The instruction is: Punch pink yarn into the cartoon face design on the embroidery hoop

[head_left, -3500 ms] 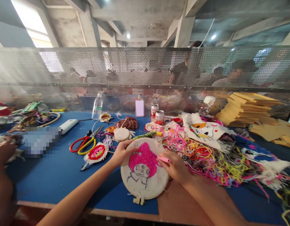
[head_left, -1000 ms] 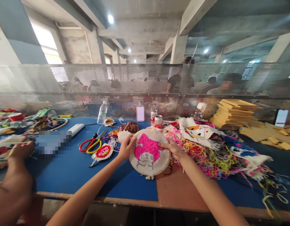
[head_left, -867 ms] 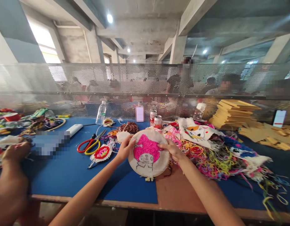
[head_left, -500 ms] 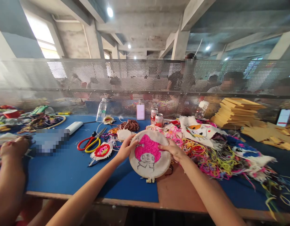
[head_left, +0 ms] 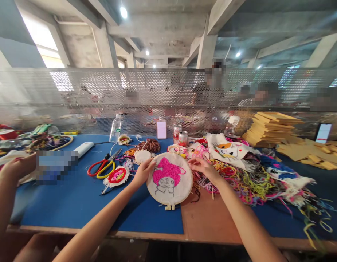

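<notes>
- In the head view, my left hand (head_left: 143, 171) grips the left rim of the embroidery hoop (head_left: 168, 182).
- My right hand (head_left: 205, 168) is at its right rim, fingers bent; I cannot tell whether they pinch anything.
- The embroidery hoop faces me between my hands, near the front of the tabletop (head_left: 72, 207).
- Scissors (head_left: 106, 169) lie to the left, tangled yarn (head_left: 245, 185) to the right.

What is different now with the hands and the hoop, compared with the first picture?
The hooped cloth has moved forward. The right hand, which held a pink tool, no longer shows it; that hand is now by the cloth's right rim, grip unclear. The left hand still holds the upper left side. The bottle and two cans stayed.
</notes>
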